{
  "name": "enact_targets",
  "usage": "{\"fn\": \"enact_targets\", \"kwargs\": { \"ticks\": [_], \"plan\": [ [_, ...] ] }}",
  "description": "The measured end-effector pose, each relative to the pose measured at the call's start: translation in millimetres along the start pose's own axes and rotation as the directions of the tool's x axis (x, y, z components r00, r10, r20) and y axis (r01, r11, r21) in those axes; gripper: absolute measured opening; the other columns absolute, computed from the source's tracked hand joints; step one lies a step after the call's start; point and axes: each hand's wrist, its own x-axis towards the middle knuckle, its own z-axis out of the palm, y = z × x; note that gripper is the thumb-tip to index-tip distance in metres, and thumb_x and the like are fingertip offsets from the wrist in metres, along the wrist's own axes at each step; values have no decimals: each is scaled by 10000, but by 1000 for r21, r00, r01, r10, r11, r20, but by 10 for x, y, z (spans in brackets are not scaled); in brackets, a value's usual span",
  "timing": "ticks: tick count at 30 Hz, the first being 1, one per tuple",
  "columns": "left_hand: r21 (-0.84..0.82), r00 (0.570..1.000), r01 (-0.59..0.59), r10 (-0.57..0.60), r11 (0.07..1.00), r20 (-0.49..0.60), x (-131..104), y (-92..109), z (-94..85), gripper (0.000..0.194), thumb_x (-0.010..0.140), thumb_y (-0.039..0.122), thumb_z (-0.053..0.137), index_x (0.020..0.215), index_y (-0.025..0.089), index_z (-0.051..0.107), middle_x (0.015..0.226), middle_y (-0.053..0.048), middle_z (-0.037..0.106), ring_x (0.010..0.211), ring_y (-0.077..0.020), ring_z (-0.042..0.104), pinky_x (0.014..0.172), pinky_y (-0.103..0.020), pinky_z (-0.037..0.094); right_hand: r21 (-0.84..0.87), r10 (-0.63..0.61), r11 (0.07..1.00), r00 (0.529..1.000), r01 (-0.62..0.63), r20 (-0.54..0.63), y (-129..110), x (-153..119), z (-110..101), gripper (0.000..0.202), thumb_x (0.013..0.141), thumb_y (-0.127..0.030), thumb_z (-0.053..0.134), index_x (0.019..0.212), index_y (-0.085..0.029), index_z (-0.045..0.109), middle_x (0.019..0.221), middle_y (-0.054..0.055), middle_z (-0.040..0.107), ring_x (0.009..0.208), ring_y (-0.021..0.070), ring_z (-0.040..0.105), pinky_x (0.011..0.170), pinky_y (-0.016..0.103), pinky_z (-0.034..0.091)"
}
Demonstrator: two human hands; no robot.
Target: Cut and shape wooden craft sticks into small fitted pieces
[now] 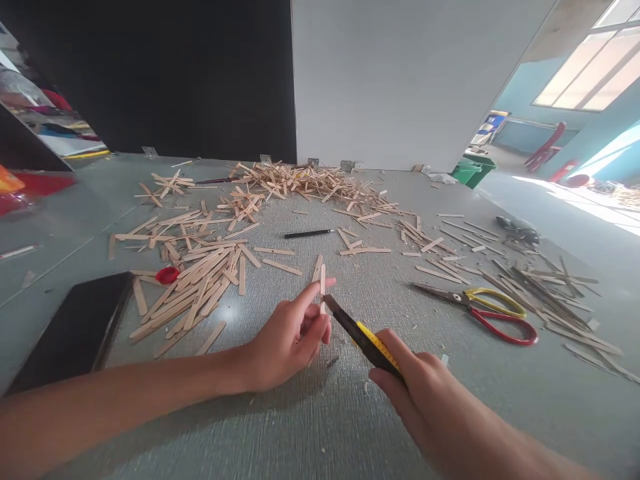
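Hidden: where the left hand (287, 340) curls over it, the lower end of the wooden stick (323, 280) cannot be seen; only its upper part shows above the fingers, and how many sticks are pinched there is hard to tell.
Left edge: a dark flat slab (75, 330) lies on the grey table (320, 413), its near corner cut off by the forearm; beside it a small red cap (167, 275) sits among a loose pile of sticks (195, 287).
Left grip: fingers closed around the stick, forefinger stretched up along it, thumb side pressing from below.
Stick axis: long axis runs away from the person, nearly upright in the view, its free rounded end pointing to the far heap of sticks (305, 181).
Stick and grip: it stands out beyond the fingertips, just left of the blade.
Knife: the utility knife (363, 337), yellow and black, slants up and left, its tip touching or just beside the stick at the fingers.
Right grip: the right hand (415, 387) is wrapped tight round the handle, whose rear end is covered by the palm.
Right side: scissors (477, 308) with red and yellow handles lie well apart, points to the left; a black pen (307, 233) lies farther back.
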Motion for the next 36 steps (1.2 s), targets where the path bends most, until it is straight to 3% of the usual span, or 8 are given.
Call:
{"fn": "enact_targets", "kwargs": {
  "ticks": [5,11,15,21,27,29,32,36],
  "plan": [
    [4,1000,-3,3,1000,8,-4,-16,-2,563,1129,363,454,1623,141,299,772,51,589,489,-79,479,461,-197,406,30,-42,999,996,45,-81,82,-4,92,207,1018,-319,339,1001,-238,529,638,38,659,491,203,565,464,285,423],
    [44,994,-28,23,999,105,-5,4,-16,559,1087,284,503,1621,182,373,770,39,593,512,-92,444,453,-195,364,-88,63,995,989,-52,134,51,6,-392,349,1051,-482,379,1048,-242,632,801,86,712,620,245,684,568,342,489],
    [34,994,-15,11,999,106,-1,-6,-21,558,1112,324,470,1634,178,341,768,42,572,498,-91,436,441,-197,357,-79,99,993,984,-88,149,-19,-18,-356,327,1040,-383,372,1138,-203,626,887,144,752,731,296,730,628,386,533],
    [-20,996,27,-25,999,85,0,-19,-33,538,1122,397,497,1595,192,345,772,47,590,512,-95,516,488,-208,428,40,108,993,985,-115,137,-36,-17,-156,268,1037,-382,362,1053,-214,570,855,117,708,690,250,651,626,359,502],
    [-173,993,81,-64,982,102,56,38,-73,369,1121,470,502,1406,259,400,978,-42,717,729,-171,723,514,-218,494,44,63,997,987,-70,148,2,57,-372,258,1094,-422,395,996,-253,564,825,24,659,723,201,572,656,322,414],
    [-237,991,79,-50,968,127,76,51,-74,354,1110,487,526,1346,259,395,947,-37,723,788,-192,732,569,-244,529,51,35,998,989,-42,147,21,74,-471,252,1099,-411,426,967,-251,569,799,-4,628,694,170,536,629,295,394],
    [-309,985,99,-49,946,165,90,65,-55,317,1110,485,528,1279,259,382,771,30,677,768,-201,736,669,-302,567,161,46,983,966,-89,253,72,114,-608,254,1102,-379,450,909,-238,535,649,-59,539,545,115,462,499,233,345],
    [-346,971,166,-91,924,223,94,90,-29,248,1122,471,508,1174,271,371,689,73,644,682,-194,754,645,-299,559,371,39,897,877,-242,479,207,211,-788,304,1115,-422,456,882,-230,493,591,-90,507,401,60,403,389,168,317]
  ]
}}
